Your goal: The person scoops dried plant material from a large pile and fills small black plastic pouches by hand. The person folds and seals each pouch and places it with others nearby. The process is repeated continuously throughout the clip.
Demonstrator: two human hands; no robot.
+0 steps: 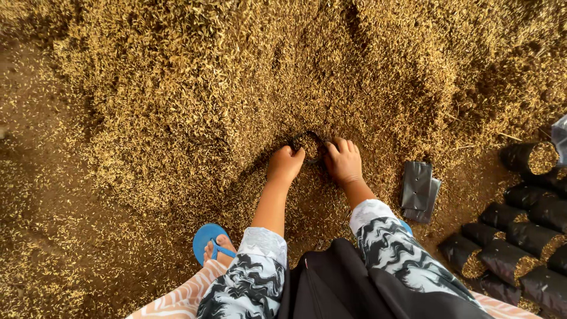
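Note:
A big heap of golden-brown rice husk (248, 82) fills the ground in front of me. At its foot my left hand (284, 164) and my right hand (344, 160) grip the rim of a small black plastic grow bag (308, 145), which is sunk into the husk with its mouth open and husk inside. Both hands have their fingers curled on the bag's edge, one on each side. Most of the bag is buried, so its body is hidden.
A flat stack of empty black bags (418, 190) lies to the right of my hands. Several filled black bags (520, 236) lie in a row at the right edge. My foot in a blue flip-flop (208, 241) rests at the lower left, on bare dirt scattered with husk.

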